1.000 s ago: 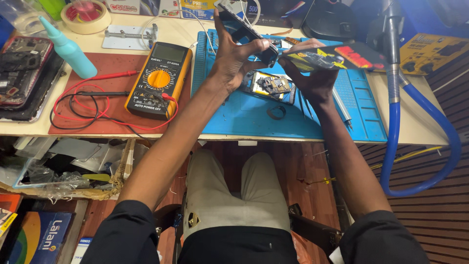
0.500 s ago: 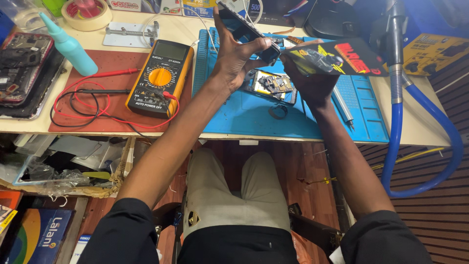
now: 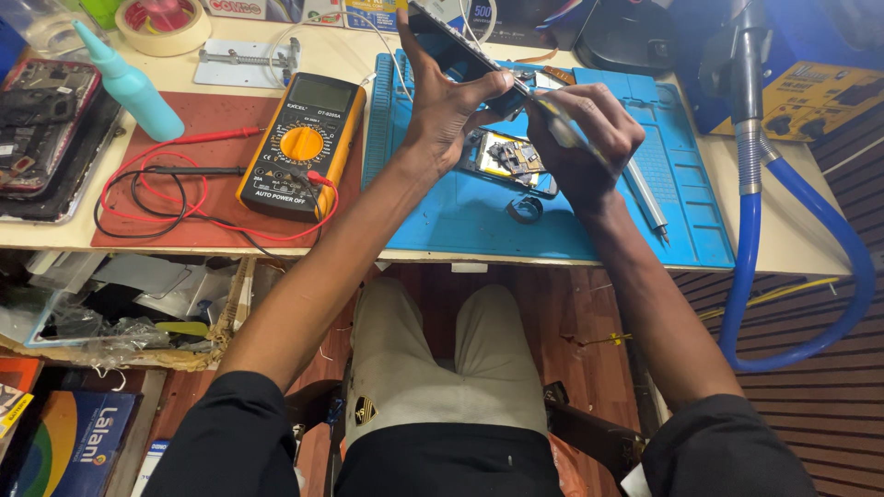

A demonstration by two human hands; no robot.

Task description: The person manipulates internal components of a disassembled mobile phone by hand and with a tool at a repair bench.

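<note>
the left hand is raised above the blue work mat, fingers and thumb clamped around the edges of a dark phone screen panel that tilts up toward 11 o'clock. the right hand sits just beside it at 3 o'clock, closed around a thin flat tool whose tip meets the lower end of the panel (the exact contact point is hidden by the fingers). below both hands, at 6 o'clock from the panel, an opened phone body lies flat on the mat with its inner parts showing. a small dark ring rests on the mat just at 6 o'clock of that body, and a slim grey pen-like tool lies at its 3 o'clock. at 9 o'clock of the mat, a yellow multimeter sits on a red pad, its red and black leads looped beside it. a teal squeeze bottle stands at 9 o'clock of the meter, with a tape roll at its 12 o'clock. a blue hose hangs at the bench's 3 o'clock edge.
</note>
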